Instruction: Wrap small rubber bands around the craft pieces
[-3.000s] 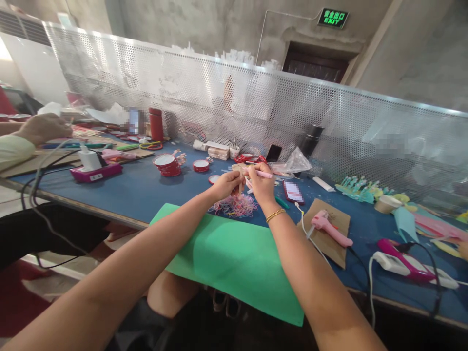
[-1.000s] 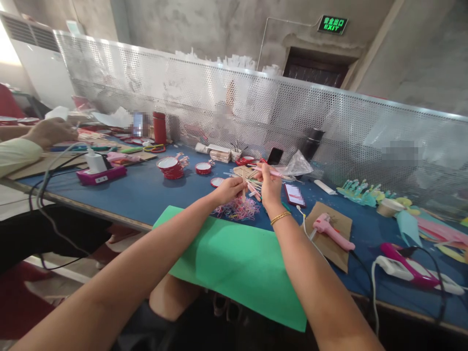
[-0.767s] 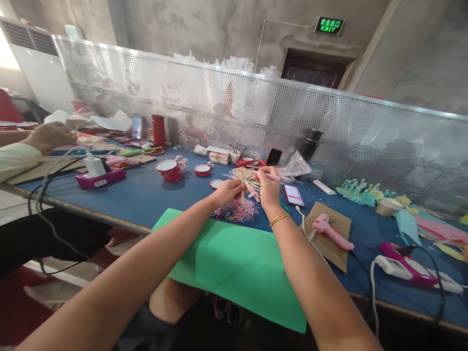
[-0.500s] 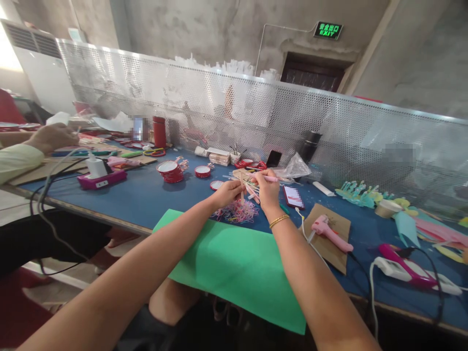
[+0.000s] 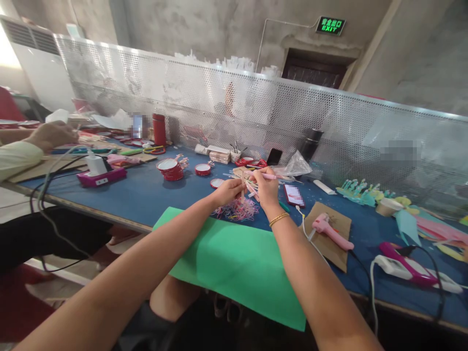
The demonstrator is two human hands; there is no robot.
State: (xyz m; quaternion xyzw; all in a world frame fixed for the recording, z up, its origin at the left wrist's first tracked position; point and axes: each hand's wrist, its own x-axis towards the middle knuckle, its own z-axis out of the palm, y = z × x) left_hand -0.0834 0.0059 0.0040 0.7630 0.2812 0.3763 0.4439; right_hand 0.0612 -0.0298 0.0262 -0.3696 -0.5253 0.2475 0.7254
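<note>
My left hand (image 5: 231, 191) is closed on a thin, pale wooden stick (image 5: 242, 192) that stands upright between the fingertips. Just to its right, my right hand (image 5: 266, 189) grips a pink pen-like tool (image 5: 269, 177), its tip pointing left towards the stick. Below both hands lies a tangled heap of thin pastel strands (image 5: 239, 209). A green sheet (image 5: 237, 265) spreads from the table edge over my lap. Small pink and pale pieces lie partly hidden behind my right fingers.
A pink glue gun (image 5: 331, 231) rests on cardboard (image 5: 338, 258) at right, near a purple power strip (image 5: 409, 265). Red-rimmed tins (image 5: 170, 170) stand left of my hands. A phone (image 5: 293, 195) lies right. A co-worker's hand (image 5: 54, 136) is at far left.
The camera view has shifted very slightly. Both hands keep nearly the same place and hold the same things.
</note>
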